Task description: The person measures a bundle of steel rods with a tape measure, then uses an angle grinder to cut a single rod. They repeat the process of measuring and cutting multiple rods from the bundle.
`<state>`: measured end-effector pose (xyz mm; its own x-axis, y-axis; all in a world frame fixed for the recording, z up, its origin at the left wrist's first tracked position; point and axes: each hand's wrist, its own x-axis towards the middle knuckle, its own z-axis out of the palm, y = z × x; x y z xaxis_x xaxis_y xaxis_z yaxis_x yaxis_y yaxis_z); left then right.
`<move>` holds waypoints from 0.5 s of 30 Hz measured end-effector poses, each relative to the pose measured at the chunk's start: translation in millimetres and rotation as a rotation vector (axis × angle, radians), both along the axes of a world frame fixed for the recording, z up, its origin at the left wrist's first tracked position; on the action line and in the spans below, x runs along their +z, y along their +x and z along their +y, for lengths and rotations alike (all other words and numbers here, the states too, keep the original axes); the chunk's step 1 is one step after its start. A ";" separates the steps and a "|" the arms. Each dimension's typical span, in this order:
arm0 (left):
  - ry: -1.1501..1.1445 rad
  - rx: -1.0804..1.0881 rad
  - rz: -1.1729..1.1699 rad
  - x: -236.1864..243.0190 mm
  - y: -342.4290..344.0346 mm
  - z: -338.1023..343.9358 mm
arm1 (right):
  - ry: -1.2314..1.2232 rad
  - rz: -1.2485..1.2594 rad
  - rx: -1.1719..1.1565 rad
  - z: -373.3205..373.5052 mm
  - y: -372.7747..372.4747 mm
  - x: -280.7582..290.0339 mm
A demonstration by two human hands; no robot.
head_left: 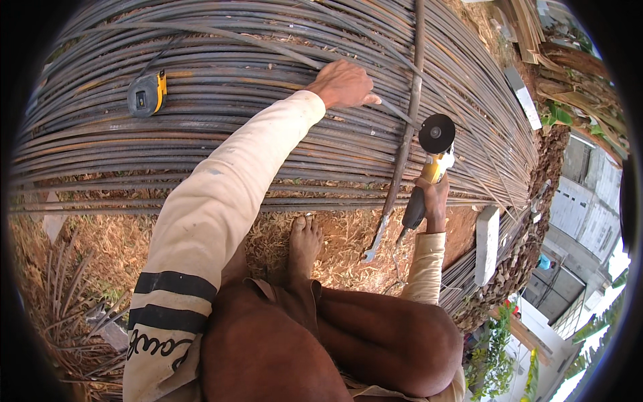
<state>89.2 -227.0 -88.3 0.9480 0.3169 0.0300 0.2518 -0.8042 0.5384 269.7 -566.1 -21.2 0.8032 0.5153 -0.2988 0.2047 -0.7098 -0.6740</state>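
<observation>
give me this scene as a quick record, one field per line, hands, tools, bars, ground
left hand: left hand closed around a steel rod
right hand: right hand gripping a yellow and black angle grinder
disc: black disc close by the held rod; contact cannot be told
bars: many long rods laid side by side, a thicker bar across them
measuring tool: tape measure on the rods, left side
ground: dry straw-like litter

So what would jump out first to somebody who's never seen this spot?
A wide spread of long steel rods crosses the upper half. Right of centre, the right hand holds a yellow angle grinder with a dark disc, while the left hand grips one rod lying across the others. A tape measure lies at upper left.
</observation>
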 end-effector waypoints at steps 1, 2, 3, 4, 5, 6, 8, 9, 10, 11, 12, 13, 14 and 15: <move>-0.006 0.001 0.014 -0.4 -0.6 0.5 | 0.006 0.019 -0.016 3.7 0.3 -0.1; -0.001 -0.001 0.016 -0.9 -1.4 1.0 | 0.011 0.038 -0.031 7.1 0.4 -0.1; 0.006 -0.006 0.015 0.2 -0.8 0.9 | 0.018 0.055 -0.050 7.1 1.4 0.3; 0.012 -0.011 0.013 1.4 -0.1 0.7 | 0.032 0.054 -0.036 6.6 2.7 0.7; 0.010 -0.011 0.022 2.7 0.7 0.7 | 0.046 0.053 -0.023 6.0 3.9 1.7; 0.006 -0.010 0.032 3.3 0.5 0.6 | 0.057 0.053 -0.008 6.1 4.4 1.6; 0.000 -0.010 0.036 4.8 0.1 -0.4 | 0.036 0.031 -0.019 5.6 4.3 0.6; 0.000 -0.007 0.031 3.4 -0.6 0.0 | 0.027 0.021 -0.022 6.3 4.0 0.0; 0.000 -0.005 0.026 2.2 -1.0 0.2 | 0.001 0.021 -0.025 6.5 3.8 0.0; 0.002 -0.001 0.017 1.2 -1.2 0.2 | -0.025 0.021 -0.028 6.3 3.5 0.4; 0.004 0.001 0.006 1.2 -1.0 -0.3 | -0.052 0.019 -0.033 4.9 3.7 0.7; 0.005 0.004 -0.004 1.3 -0.8 -0.8 | -0.041 0.022 -0.039 3.8 3.6 0.4; 0.000 0.001 0.006 1.5 -0.3 -0.8 | -0.030 0.026 -0.045 2.8 3.4 -0.1; -0.005 0.000 0.019 4.7 -1.7 0.0 | -0.020 0.032 -0.050 2.8 2.8 -1.0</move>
<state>87.5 -227.0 -83.5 0.9483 0.3172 0.0101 0.2625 -0.8016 0.5371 272.5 -563.3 -22.2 0.8178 0.4682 -0.3346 0.1467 -0.7319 -0.6654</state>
